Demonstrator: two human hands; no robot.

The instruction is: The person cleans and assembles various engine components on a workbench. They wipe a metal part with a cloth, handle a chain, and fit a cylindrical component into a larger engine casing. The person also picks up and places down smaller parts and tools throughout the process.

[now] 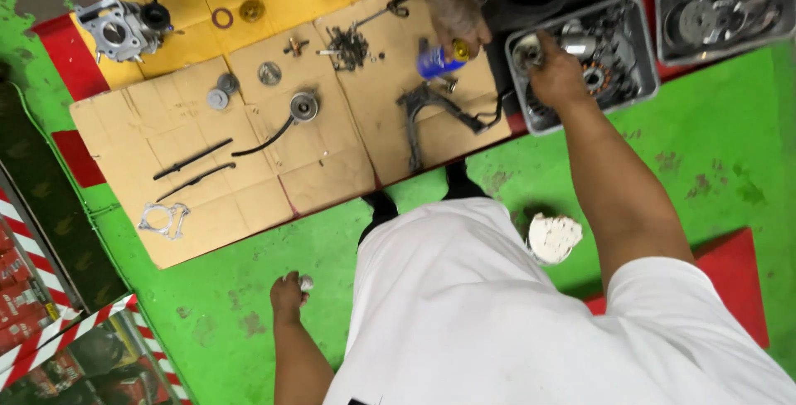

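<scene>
The right fingers (543,47) are bent down over a round metal part (526,53) in the near-left corner of a grey tray (580,119). Whether they grip the part or only rest on it cannot be told. The left fingers (292,282) are curled together far back by the body, knuckles on the green floor (713,148), with a white scrap (306,283) touching them.

The biggest thing is the cardboard (332,173), lying to the left of the right fingers with stripped engine parts spread over it. If the person's knees shift forward, the sheet could slide and mix up the laid-out parts.

The tray under the right fingers is packed with parts. Lifting the round part out could snag on its neighbours, tip the tray or pinch a fingertip.

A white tub (554,237) sits on the floor behind the right fingers, beside the forearm. Drawing the arm back could knock it over.

A co-worker's hand (452,15) holds a blue spray can (438,62) just to the left of the right fingers. If it sprays from there, it may wet the fingers and make the part slippery.

A heap of small bolts (348,44) lies further left, and one nudge would scatter them. The left hand props the body on painted floor, so it may slip if the floor is oily.
</scene>
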